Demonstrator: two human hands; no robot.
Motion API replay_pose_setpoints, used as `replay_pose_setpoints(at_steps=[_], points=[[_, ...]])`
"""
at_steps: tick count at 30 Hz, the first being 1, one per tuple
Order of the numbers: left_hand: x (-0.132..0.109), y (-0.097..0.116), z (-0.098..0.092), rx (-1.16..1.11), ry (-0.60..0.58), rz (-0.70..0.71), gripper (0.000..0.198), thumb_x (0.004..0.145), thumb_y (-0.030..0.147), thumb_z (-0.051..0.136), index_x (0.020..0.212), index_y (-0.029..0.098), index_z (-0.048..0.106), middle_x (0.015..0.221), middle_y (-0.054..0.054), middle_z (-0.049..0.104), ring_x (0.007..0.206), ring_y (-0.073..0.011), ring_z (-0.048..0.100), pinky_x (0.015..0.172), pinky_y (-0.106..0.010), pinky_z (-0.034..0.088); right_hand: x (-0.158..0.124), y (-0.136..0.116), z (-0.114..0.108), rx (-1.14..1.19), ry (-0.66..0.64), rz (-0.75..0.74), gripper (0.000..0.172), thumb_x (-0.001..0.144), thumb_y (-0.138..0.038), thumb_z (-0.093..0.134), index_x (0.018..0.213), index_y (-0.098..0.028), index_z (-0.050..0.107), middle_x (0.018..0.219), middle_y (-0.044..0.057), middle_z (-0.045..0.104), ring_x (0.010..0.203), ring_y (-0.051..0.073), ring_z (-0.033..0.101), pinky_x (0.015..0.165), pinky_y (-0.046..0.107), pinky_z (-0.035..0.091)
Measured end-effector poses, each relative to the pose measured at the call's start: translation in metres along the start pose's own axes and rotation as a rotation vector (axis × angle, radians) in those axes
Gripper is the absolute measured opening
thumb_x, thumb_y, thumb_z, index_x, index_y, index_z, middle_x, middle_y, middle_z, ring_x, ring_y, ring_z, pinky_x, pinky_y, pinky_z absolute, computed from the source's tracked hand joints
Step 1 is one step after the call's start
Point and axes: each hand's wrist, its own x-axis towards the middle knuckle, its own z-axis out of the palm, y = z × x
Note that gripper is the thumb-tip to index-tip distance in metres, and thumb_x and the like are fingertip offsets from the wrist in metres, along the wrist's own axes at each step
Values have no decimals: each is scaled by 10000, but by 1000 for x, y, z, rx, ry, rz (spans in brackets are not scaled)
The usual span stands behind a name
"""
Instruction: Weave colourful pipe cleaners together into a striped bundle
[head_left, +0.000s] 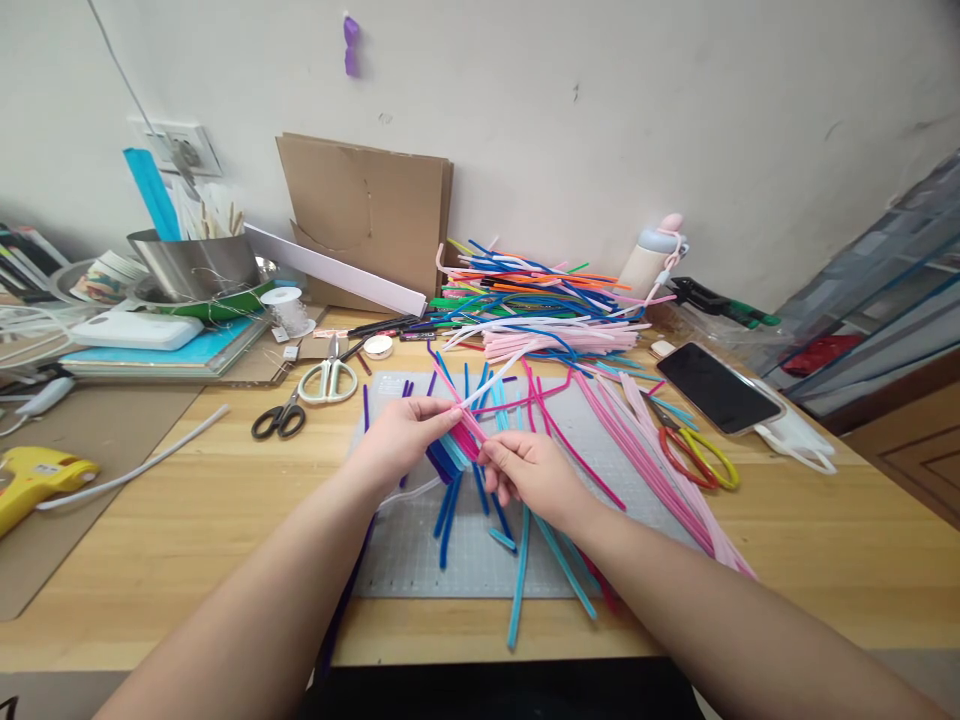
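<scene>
Between my two hands is a strip of woven pipe cleaners (448, 458) in purple, blue, light blue and pink, with loose ends hanging below. My left hand (409, 432) pinches its upper left side, thumb on top near a white pipe cleaner (499, 378) that sticks out to the upper right. On the right side, my right hand (527, 470) has its thumb and fingers closed on the pink edge. Loose pink pipe cleaners (637, 445) lie to the right of my hands. Under everything is a grey cutting mat (405, 575).
Behind the mat is a heap of coloured pipe cleaners (540, 290). White-handled scissors (328, 380) and black scissors (279, 420) lie left; red-and-yellow scissors (697, 455) and a phone (718, 387) lie right. A yellow glue gun (41, 480) sits far left. Cardboard (367, 215) leans on the wall.
</scene>
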Motion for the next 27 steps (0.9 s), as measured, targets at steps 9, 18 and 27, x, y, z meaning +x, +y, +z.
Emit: replay_pose_setpoints(at_steps=[9,18,27], points=[[-3,5,3,-92,8,-40,263,680,382,686,754,130,695,675,-30,696,585,-127,590,602,-235,444,-4,-3,1,-44,-18,-5,275,837,-379,461,696,-163,557,510,-29,561,357,61,472,369,172,332],[-3,9,3,-92,89,-35,262,661,372,706,749,125,700,638,-24,689,518,-107,558,528,-216,427,-5,-4,4,100,-86,10,418,832,-546,405,808,-153,545,588,-3,578,407,86,532,348,176,317],[-2,4,4,-57,65,6,302,670,408,691,767,122,699,639,-30,685,527,-127,568,522,-232,430,-4,0,4,44,-63,-1,356,836,-501,446,727,-168,513,552,-30,560,380,61,501,365,167,317]])
